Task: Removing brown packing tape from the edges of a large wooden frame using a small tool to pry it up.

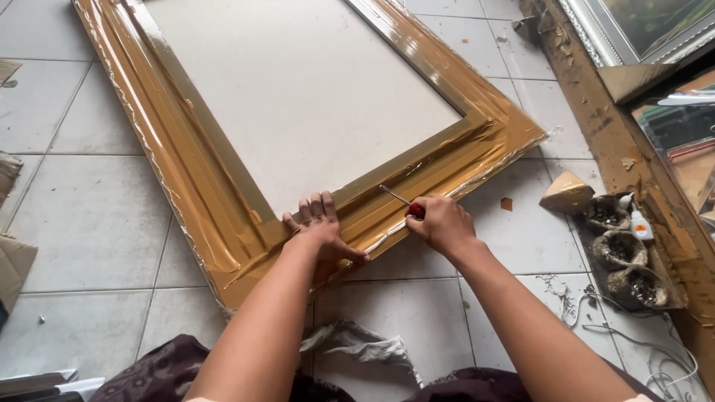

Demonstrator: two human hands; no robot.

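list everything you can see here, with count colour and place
frame: one, gold-brown, wrapped in clear film, flat on the floor
backing board: one, off-white, inside the frame
screwdriver: one, red handle, metal shaft, on the frame's lower rail
floor tiles: many, pale grey, all around
rag: one, grey-white, on the floor between the arms
cardboard wedge: one, tan, right of the frame's corner
glue bottle: one, white with orange label, far right
cardboard scraps: a few, brown, left edge
cord: one, white, bottom right
silver frame: one, top right corner
left hand: flat on the frame's lower rail
right hand: gripping the screwdriver
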